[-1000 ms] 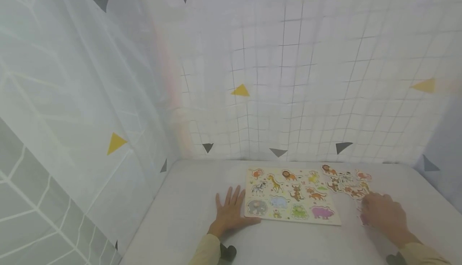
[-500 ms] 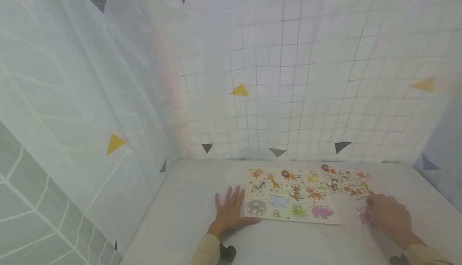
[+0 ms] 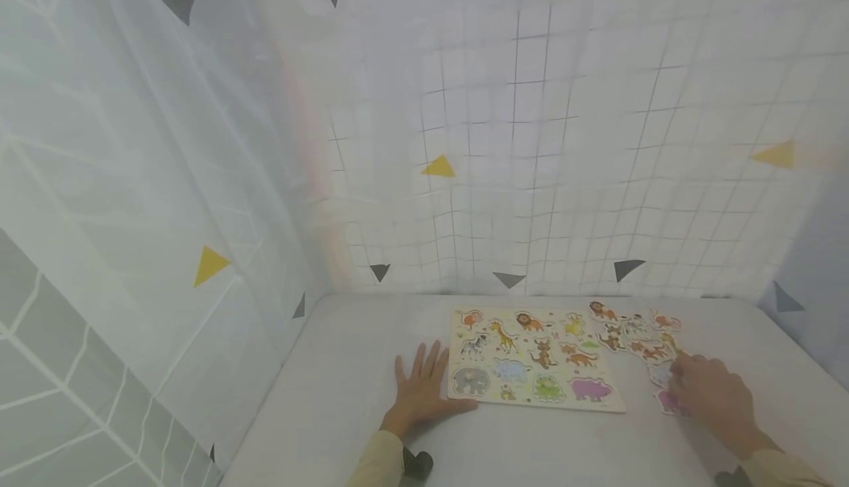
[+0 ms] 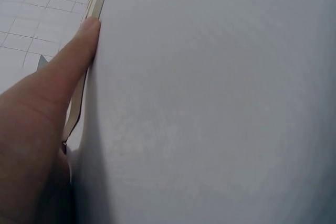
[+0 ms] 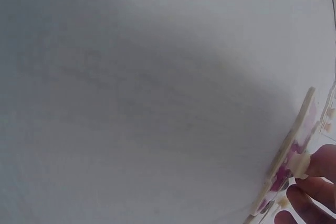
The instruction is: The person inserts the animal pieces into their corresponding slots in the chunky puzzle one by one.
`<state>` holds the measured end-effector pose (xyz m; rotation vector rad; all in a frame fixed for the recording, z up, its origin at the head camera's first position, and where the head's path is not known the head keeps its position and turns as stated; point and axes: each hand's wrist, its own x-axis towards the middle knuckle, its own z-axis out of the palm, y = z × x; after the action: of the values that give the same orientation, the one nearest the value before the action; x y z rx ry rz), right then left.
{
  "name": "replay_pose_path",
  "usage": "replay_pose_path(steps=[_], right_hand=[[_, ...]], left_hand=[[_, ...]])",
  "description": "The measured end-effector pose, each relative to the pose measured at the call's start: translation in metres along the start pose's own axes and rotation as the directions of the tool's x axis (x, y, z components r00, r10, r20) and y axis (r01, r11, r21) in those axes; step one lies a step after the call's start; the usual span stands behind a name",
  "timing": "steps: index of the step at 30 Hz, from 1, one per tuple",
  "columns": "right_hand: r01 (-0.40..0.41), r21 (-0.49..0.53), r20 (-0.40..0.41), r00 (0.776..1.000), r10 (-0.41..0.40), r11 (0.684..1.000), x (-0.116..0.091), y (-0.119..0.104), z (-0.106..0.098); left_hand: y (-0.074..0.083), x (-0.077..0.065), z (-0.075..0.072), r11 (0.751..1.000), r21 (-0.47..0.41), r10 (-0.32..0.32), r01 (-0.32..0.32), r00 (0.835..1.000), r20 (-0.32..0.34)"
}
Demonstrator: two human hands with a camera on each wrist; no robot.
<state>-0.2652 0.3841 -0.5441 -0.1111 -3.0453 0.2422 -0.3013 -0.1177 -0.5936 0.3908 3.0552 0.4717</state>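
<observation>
In the head view my left hand (image 3: 419, 391) lies flat, fingers spread, at the left edge of a wooden animal puzzle board (image 3: 497, 401). Its thumb runs along the board's front edge, touching it in the left wrist view. Right of the board, my right hand (image 3: 716, 395) has bent fingers over loose puzzle pieces. A purple hippo piece (image 3: 668, 401) and a pale blue piece (image 3: 659, 374) show beside it. In the right wrist view the thumb (image 5: 323, 162) is close against a wooden knob (image 5: 299, 164); whether it pinches the knob is unclear.
More loose pieces, including a lion (image 3: 602, 311), a kangaroo (image 3: 612, 337) and a giraffe (image 3: 668, 340), lie beyond my right hand. A patterned cloth wall (image 3: 504, 236) rises behind the white table surface (image 3: 345, 369).
My right hand has shifted slightly right, uncovering more of the blue and purple pieces, then stays nearly still. My left hand keeps its place at the board.
</observation>
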Motion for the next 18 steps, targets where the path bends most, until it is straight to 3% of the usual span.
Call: replay_pose_path(steps=[7,16,18], right_hand=[[0.034,0.033,-0.094,0.995,-0.031,0.999,-0.003,-0.007,0.0],[-0.003,0.04,-0.027,1.0,0.004,0.999,0.001,-0.017,0.002],[0.002,0.037,-0.046,0.999,0.0,0.999,0.001,-0.019,0.004]], left_hand=[[-0.002,0.002,0.002,1.0,-0.013,-0.001,0.001,1.0,-0.002],[0.002,0.0,-0.003,1.0,-0.024,-0.002,0.002,1.0,0.008],[0.003,-0.001,-0.004,1.0,-0.026,0.0,0.001,1.0,0.008]])
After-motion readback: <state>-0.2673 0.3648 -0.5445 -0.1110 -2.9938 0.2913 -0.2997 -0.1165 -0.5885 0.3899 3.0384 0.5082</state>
